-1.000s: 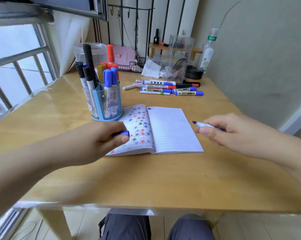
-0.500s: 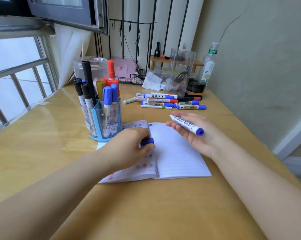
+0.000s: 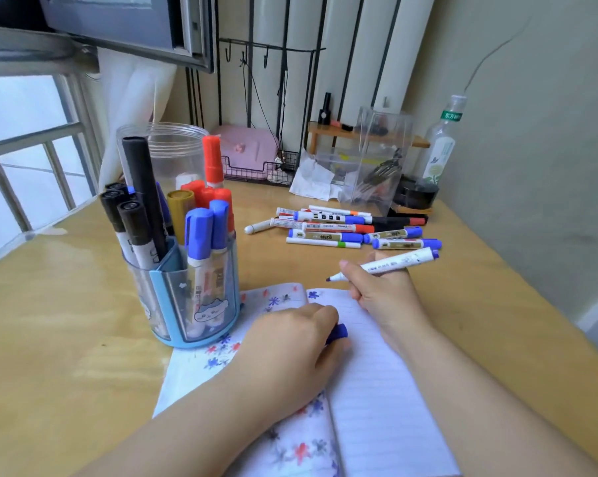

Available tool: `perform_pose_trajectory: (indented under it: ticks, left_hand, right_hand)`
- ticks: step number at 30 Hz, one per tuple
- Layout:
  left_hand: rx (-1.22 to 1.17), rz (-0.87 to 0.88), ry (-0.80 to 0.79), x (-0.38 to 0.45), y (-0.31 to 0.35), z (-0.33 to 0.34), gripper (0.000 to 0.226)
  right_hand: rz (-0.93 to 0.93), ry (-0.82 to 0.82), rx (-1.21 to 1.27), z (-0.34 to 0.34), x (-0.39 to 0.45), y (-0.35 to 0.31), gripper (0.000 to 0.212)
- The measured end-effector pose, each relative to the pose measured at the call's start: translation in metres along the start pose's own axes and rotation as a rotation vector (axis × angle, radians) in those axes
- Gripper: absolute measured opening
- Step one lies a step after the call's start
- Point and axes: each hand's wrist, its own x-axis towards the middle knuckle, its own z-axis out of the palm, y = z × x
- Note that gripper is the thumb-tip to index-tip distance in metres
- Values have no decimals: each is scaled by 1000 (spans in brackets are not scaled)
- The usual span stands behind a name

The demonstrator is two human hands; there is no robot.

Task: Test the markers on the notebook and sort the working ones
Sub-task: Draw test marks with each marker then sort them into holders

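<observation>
We are holding the uncapped marker (image 3: 390,264) right of centre in our right hand (image 3: 381,292), fingers curled round its barrel, tip hovering over the notebook (image 3: 376,390) at lower centre. Our left hand (image 3: 287,352) is pinching the blue cap (image 3: 338,332) and resting on the page. We judge the test stroke comes next: lowering the tip onto the lined page, then sorting between the holder (image 3: 184,290) at left and the pile (image 3: 345,227) above.

Clear bottle (image 3: 442,146) beside black tub (image 3: 417,193).

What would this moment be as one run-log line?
right hand: holds uncapped marker above notebook | left hand: holds cap, rests on notebook | step: test mark not yet made
</observation>
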Motion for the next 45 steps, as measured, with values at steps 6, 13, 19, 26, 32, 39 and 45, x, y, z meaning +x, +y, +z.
perform_pose_trajectory:
  ticks: [6,13,19,26,32,39,45]
  left_hand:
    - [-34,-15,-11,0,-5,2,63]
    - [-41,-1,-49,-1,-6,4,66]
    - [-11,-4,-67,1,-7,4,68]
    - [3,-17,-60,2,-5,2,65]
    - [5,-18,-61,2,-5,1,60]
    - [0,-25,-59,1,-5,2,65]
    - [12,-14,-65,2,-5,1,65]
  right_hand:
    - [-30,-30,-82,-5,9,11,24]
    - [-116,-16,-122,-6,11,15,38]
    - [-133,-27,-323,-2,12,13,28]
    - [-111,-49,-414,1,12,15,32]
    - [-97,-75,-451,2,12,16,30]
    - [-107,-77,-424,1,11,15,32]
    - [-121,-72,-436,2,11,13,32]
